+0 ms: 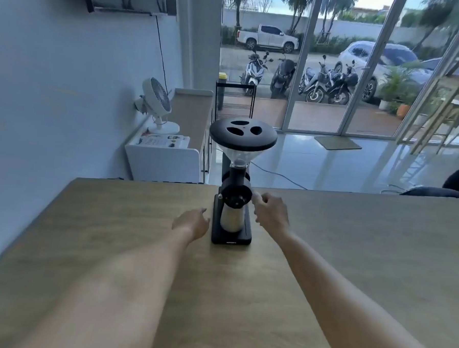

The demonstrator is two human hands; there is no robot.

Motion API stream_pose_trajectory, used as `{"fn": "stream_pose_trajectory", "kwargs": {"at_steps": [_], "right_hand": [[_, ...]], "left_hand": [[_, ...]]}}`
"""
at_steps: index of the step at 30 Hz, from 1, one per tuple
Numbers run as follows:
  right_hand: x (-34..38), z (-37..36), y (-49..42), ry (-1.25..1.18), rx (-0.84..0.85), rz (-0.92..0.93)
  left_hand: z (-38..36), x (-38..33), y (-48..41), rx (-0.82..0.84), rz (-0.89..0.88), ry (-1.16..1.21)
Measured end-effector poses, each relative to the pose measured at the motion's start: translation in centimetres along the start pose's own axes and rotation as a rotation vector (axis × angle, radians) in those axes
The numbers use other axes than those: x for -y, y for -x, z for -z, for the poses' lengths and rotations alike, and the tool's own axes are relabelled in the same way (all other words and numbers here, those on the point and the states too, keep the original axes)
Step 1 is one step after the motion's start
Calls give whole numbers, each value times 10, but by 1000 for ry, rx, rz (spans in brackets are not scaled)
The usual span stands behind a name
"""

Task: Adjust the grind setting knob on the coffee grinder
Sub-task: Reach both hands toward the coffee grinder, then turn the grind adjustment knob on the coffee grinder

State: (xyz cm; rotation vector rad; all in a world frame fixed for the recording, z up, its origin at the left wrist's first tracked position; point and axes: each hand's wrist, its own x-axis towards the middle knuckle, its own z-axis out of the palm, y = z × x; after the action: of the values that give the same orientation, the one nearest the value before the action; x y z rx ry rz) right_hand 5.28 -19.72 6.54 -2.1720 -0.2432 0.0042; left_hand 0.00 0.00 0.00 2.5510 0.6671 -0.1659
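A black coffee grinder point(233, 235) stands near the far edge of the wooden table point(113, 247), with a clear funnel hopper under a black lid point(243, 134). Its round black grind knob point(236, 194) faces me above a metal cup point(230, 220). My right hand point(270, 212) is just right of the knob, fingers curled, fingertips at the knob's right rim; I cannot tell if they grip it. My left hand point(192, 222) hovers left of the grinder base, fingers loosely apart, holding nothing.
A white fan point(157, 103) stands on a white cabinet point(165, 159) at the back left. Glass doors point(334, 73) at the back show parked motorbikes and cars. A cable runs across the shiny floor behind the table.
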Motion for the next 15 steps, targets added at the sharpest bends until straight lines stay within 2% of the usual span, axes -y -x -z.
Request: {"fn": "stream_pose_trajectory", "kwargs": {"at_steps": [5,8,15], "right_hand": [[-8,-20,2,-291,162,-193],[-8,-26,1,-476,282,-294],[-14,-29,-6,-787,510,-379]], "left_hand": [[-32,7,-3,71,47,6],[-47,10,-8,36,19,-4],[-77,17,-17,-5,-36,-101]]}}
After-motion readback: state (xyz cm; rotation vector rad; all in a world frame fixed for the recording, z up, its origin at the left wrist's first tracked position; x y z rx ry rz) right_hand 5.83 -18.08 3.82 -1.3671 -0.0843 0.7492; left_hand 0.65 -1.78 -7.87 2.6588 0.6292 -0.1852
